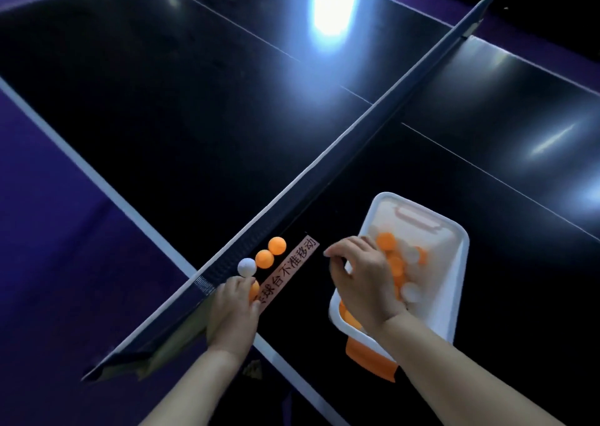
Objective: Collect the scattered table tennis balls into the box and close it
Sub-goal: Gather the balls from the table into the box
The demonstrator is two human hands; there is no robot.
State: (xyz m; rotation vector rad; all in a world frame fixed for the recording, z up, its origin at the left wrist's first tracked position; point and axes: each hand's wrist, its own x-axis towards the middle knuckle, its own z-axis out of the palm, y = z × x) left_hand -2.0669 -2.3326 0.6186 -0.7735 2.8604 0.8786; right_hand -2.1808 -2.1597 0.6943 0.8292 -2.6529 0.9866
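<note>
Beside the net (292,182) on the tabletop (454,172): box (454,279), open, part-filled. Right hand (360,282) over its rim, fingers curled (contents hidden). Left hand (235,312) closed on one orange ball (254,291). Three loose balls (264,258) touching the net; a nudge could roll them away.

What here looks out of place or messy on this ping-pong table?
A few loose balls lie against the net rather than in the white box: a white ball and two orange ones. The left hand is closing on another orange ball. A paper sign is stuck to the table. Nothing looks damaged.
</note>
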